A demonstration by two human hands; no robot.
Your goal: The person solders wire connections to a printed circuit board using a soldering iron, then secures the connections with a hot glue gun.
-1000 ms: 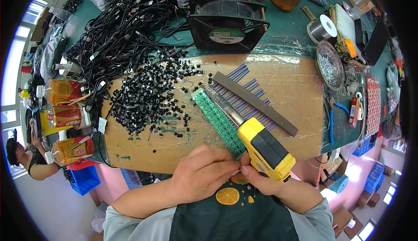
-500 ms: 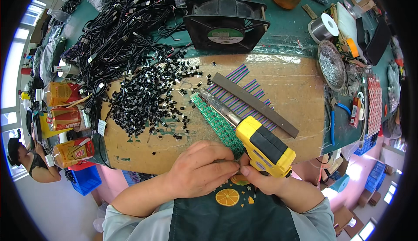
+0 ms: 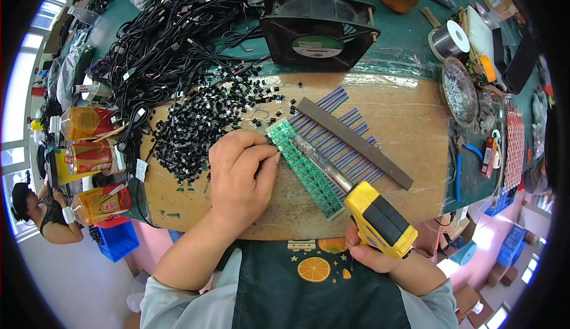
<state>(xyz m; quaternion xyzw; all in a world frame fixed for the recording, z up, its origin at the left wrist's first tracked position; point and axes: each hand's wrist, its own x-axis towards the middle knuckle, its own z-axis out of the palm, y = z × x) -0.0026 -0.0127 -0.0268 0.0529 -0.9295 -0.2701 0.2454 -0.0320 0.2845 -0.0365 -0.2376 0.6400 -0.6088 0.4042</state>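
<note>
The left hand (image 3: 240, 177) is over the middle of a tan sheet (image 3: 415, 109) on the green worktop (image 3: 407, 35), its fingers bent and drawn close together at the far left edge of a long green circuit-board panel (image 3: 312, 180). Whether they pinch anything is hidden. The right hand (image 3: 374, 256), at the near edge, is closed around the handle of a yellow-and-black soldering gun (image 3: 381, 219); its long metal barrel slants far and left, with the tip over the far part of the panel.

The panel lies at a slant on the sheet, its far end to the left. Just to its right, a straight dark brown bar (image 3: 356, 144) lies across purple-and-blue striped wire strips (image 3: 337, 98). To the left of the panel is a spread heap of small black components with metal pins (image 3: 193, 136). Beyond the heap lies a tangled pile of black cables (image 3: 172, 38). A square black fan (image 3: 320, 29) stands past the sheet's far edge; at the far right are a round metal bowl (image 3: 460, 97) and a spool of silvery wire (image 3: 442, 44).
</note>
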